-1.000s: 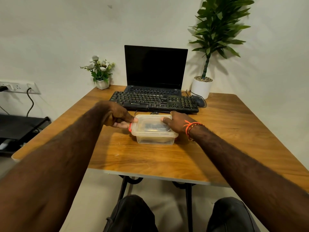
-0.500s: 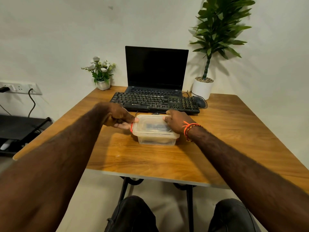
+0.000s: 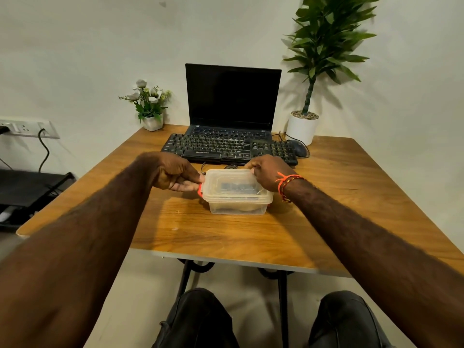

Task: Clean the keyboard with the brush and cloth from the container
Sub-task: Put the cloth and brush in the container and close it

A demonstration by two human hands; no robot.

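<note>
Lidded clear container point(image 3: 237, 194) sits on the surface point(image 3: 326, 197) just before the keyboard point(image 3: 229, 148), left hand point(image 3: 177, 173) pinching its red clip point(image 3: 200, 190), right hand point(image 3: 267, 173) gripping the far lid corner; risk: a sudden clip release could jerk the light tub into the keyboard.
</note>
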